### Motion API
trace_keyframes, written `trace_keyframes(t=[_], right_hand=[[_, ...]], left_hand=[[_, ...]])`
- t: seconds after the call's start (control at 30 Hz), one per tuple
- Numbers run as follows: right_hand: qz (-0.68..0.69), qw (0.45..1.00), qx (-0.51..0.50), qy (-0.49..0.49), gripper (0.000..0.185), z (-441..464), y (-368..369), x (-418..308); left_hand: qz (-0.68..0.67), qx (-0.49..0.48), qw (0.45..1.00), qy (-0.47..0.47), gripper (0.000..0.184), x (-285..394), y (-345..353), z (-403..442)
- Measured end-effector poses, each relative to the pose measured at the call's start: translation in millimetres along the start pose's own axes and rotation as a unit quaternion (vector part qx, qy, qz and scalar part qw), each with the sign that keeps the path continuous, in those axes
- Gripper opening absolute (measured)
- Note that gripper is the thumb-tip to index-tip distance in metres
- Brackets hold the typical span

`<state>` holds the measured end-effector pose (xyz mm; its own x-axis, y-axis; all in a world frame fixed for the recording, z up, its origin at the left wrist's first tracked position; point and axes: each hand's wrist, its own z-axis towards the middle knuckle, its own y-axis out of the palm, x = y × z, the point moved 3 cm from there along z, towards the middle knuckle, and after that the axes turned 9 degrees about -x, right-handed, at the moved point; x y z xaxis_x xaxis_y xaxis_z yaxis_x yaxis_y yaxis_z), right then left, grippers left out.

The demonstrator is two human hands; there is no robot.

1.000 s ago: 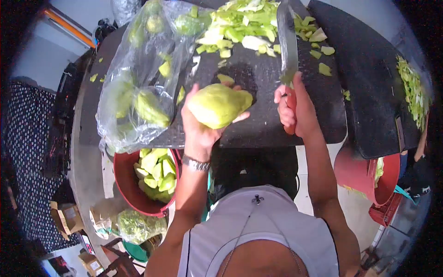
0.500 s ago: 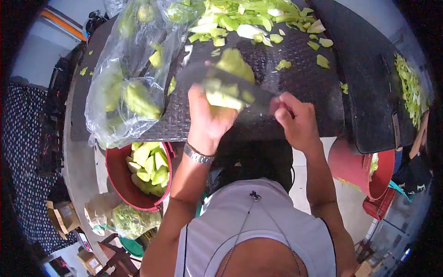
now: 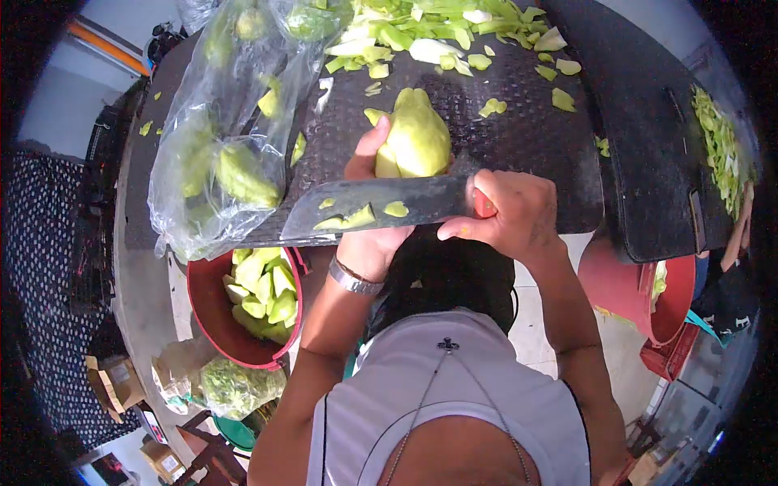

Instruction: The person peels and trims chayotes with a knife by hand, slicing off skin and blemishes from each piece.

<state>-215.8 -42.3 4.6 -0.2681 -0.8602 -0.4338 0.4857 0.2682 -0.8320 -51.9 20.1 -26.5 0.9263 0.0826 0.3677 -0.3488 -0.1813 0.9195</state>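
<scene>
My left hand (image 3: 376,245) holds a pale green, pear-shaped chayote (image 3: 419,138) over the near part of the dark woven table. Its thumb lies along the fruit's left side, and the blade hides most of the fingers. In my right hand (image 3: 515,212) is the red handle of a large, broad knife (image 3: 377,206). The blade points left, its flat side up, crossing in front of my left palm just below the chayote. Several thin green peel pieces cling to the blade. Whether the blade touches the fruit, I cannot tell.
A clear plastic bag (image 3: 182,223) with chayotes lies left on the woven table (image 3: 519,154). Peelings (image 3: 446,28) are heaped at the back. Below left, a red bucket (image 3: 197,304) holds cut pieces. A tilted red bucket (image 3: 600,279) and another person's arm (image 3: 737,235) are at right.
The knife has come down toward me and left, from across the chayote to below it, its flat side turned up. My right hand has moved slightly nearer. The chayote stays in my left hand.
</scene>
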Motion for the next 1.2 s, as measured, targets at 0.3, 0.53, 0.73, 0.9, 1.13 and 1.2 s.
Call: trace_keyframes(t=[0.3,0.53,0.73,0.9,1.13,1.2], right_hand=[[-0.010,1.000,0.013,0.004,0.061,5.5,4.3,4.3],[-0.029,0.998,0.031,-0.042,0.061,6.3,7.6,-0.4],[-0.033,0.998,0.035,-0.034,0.062,8.6,7.5,-3.2],[-0.012,0.999,-0.011,0.032,0.061,7.7,0.6,16.3],[0.021,0.999,-0.030,0.000,0.057,13.3,-3.8,15.6],[0.075,0.993,-0.065,0.069,0.054,11.2,-5.4,36.5]], left_hand=[[-0.027,0.026,0.999,0.008,0.047,-4.9,-1.5,-3.7],[-0.061,-0.045,0.997,-0.023,0.051,-3.0,-12.5,3.5],[-0.045,-0.047,0.998,-0.021,0.048,-1.1,-9.0,-0.2],[-0.019,-0.020,0.999,0.042,0.047,8.5,-7.1,-6.9],[-0.061,-0.045,0.997,0.026,0.045,7.6,-19.4,-7.9],[-0.046,0.000,0.997,0.067,0.046,12.5,-18.0,-9.7]])
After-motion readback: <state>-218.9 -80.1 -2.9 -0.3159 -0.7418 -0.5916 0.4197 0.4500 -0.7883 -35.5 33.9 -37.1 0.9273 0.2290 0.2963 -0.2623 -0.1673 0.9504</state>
